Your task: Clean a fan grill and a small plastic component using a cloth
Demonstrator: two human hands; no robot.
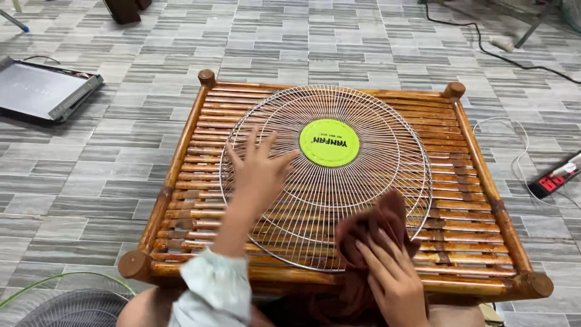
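- Wire fan guard (363, 200), round, metal, lies flat on a slatted bamboo table (478, 200). It covers most of the table top; its lower rim comes close to the near edge.
- Lime-green round cap (329, 143) sits at the centre of the guard, face up.
- Left hand (259, 172) rests palm down on the left part of the guard, fingers spread wide and flat. Nothing is gripped; the fingertips press on the wires just left of the green cap.
- Right hand (393, 275) lies over a brown cloth (372, 227), fingers extended and pressing it down onto the lower right part of the guard. The hand is flat on the cloth, not closed around it.
- Cloth is bunched, touching the wires; part of it hangs over the near table edge.
- Light-coloured sleeve (212, 290) covers the left forearm.
- Floor (91, 181): grey tiles. Second fan guard (72, 309) at bottom left. Flat grey device (45, 89) at left, well apart from the table.
- Power strip (554, 178) with white cable at right.
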